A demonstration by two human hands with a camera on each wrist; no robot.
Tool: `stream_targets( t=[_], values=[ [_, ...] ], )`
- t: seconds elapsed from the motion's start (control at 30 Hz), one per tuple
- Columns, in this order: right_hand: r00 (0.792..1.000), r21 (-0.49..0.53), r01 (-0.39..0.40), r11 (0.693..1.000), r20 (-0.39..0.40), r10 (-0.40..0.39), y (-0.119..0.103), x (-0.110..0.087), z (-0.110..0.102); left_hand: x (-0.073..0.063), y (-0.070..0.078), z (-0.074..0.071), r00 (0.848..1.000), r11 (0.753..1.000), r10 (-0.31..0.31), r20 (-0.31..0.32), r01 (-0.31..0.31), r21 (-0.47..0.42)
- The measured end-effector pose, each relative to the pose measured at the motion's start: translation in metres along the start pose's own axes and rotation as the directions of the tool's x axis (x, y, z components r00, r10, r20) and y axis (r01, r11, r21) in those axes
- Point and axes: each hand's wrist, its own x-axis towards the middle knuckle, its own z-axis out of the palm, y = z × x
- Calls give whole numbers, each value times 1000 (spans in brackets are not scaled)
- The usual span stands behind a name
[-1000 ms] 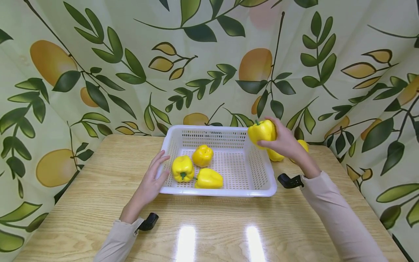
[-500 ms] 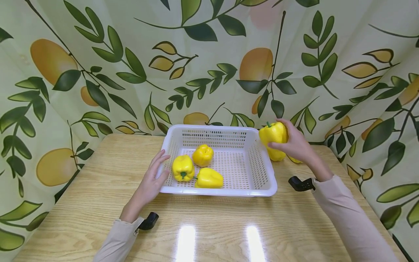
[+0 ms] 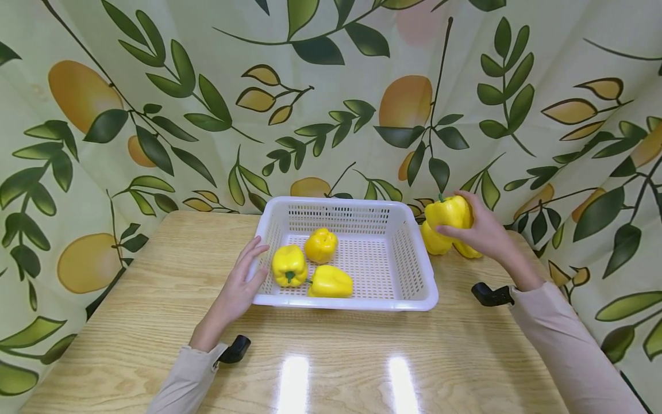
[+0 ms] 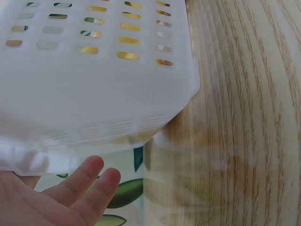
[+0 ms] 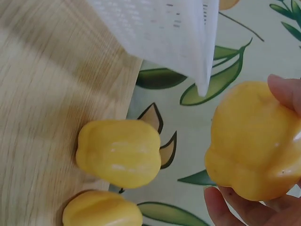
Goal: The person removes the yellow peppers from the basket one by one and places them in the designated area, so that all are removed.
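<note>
My right hand (image 3: pixel 483 233) grips a yellow bell pepper (image 3: pixel 449 213) by its side, thumb in front and fingers behind, to the right of the basket. In the right wrist view this bell pepper (image 5: pixel 254 141) is held above the table. Below it two more yellow peppers rest on the wood, one nearer (image 5: pixel 117 151) and one partly cut off (image 5: pixel 102 209). My left hand (image 3: pixel 235 287) rests with extended fingers against the left rim of a white perforated plastic basket (image 3: pixel 362 306). Inside the basket lie three yellow bell peppers, among them one on its side (image 3: pixel 331 282).
The wooden table (image 3: pixel 331 345) carries the basket near its back edge. Behind and at both sides hangs a curtain (image 3: pixel 331 86) printed with leaves and fruit. Each wrist bears a small black camera, such as the right one (image 3: pixel 491 294).
My right hand has moved rightward with the bell pepper, from over the basket's right rim to above the peppers on the table. My left hand and the basket stay put.
</note>
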Motion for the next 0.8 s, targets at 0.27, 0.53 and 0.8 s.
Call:
stream_targets(
  t=[0.27, 0.53, 0.8],
  values=[
    [1000, -3, -26, 1000, -15, 26, 14, -3, -6, 0, 1, -1, 1000, 1000, -3, 1, 3, 4],
    [997, -20, -43, 999, -61, 42, 28, -4, -10, 0, 1, -1, 1000, 1000, -7, 2, 7, -7],
    [991, -52, -111, 992, -78, 107, 50, -9, -16, 0, 2, -1, 1000, 1000, -11, 6, 11, -5]
  ],
)
